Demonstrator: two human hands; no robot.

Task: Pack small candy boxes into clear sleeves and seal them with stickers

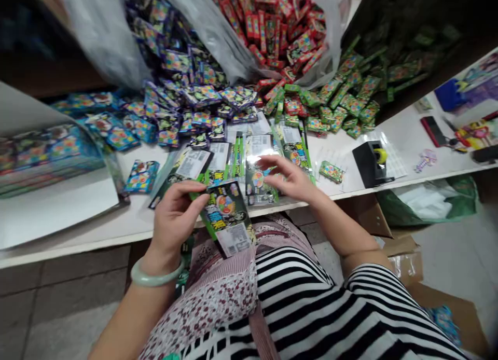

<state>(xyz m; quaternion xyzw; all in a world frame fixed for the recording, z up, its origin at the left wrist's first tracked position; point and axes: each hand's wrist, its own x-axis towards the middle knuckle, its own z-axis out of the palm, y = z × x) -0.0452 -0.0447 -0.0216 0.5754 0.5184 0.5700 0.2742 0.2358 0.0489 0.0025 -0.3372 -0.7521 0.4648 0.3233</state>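
The left hand (175, 212) is pinched, thumb against fingers, on the upper left edge of a black-and-green printed packet (227, 215), which hangs tilted in front of the bench (338, 199); the right hand (293, 181) has its thumb and fingers apart, over a clear-wrapped packet (257, 186) on the bench, though whether it touches I cannot tell; just left of the left hand lies a blue box (142, 176); right of the right hand are a small green box (331, 171) and, farther out, a black tape dispenser (365, 165); beyond both hands are heaped purple boxes (202, 95) and red boxes (272, 28).
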